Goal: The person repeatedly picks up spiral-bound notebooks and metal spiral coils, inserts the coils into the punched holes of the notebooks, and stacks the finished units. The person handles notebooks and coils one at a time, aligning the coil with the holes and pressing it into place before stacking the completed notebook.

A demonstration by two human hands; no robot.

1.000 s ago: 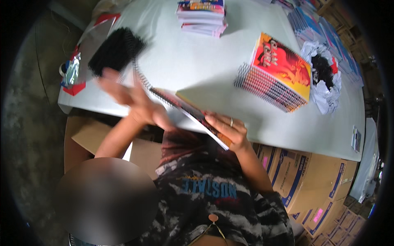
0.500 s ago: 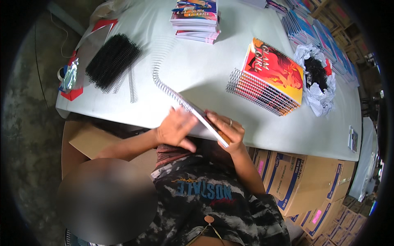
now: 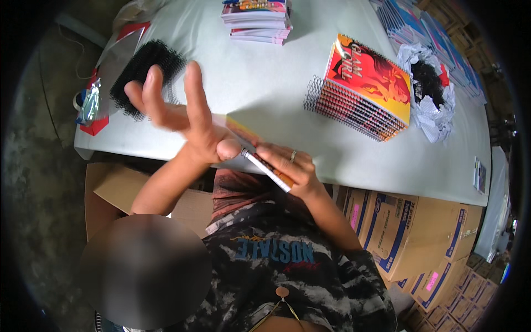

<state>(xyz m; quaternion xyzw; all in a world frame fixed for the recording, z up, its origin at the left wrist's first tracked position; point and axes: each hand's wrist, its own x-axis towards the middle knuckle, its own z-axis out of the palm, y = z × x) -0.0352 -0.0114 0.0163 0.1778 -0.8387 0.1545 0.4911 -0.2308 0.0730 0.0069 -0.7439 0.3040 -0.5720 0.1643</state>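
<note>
My right hand [image 3: 290, 169] grips a thin notebook [image 3: 269, 172] near the table's front edge. The notebook is tilted, its white page edge toward me and part of a yellow-orange cover showing. My left hand [image 3: 193, 130] is raised at its far left end, fingers spread wide, with the thumb close to the page edge. I cannot tell whether that thumb touches the notebook. The wire coil along the notebook's spine is mostly hidden behind my left hand. Beyond that hand lies a pile of black spiral coils [image 3: 145, 77].
A stack of spiral-bound notebooks [image 3: 369, 83] with red-yellow covers stands right of centre on the white table [image 3: 265, 88]. Another notebook stack [image 3: 257, 25] is at the back. Crumpled paper [image 3: 437, 119] holds black material at the right. Cardboard boxes [image 3: 409, 232] stand below the table's right side.
My left hand has risen from beside the coil, turned, and spread its fingers upward. The long loose coil trailing over the table no longer shows. The notebook and right hand shifted slightly left.
</note>
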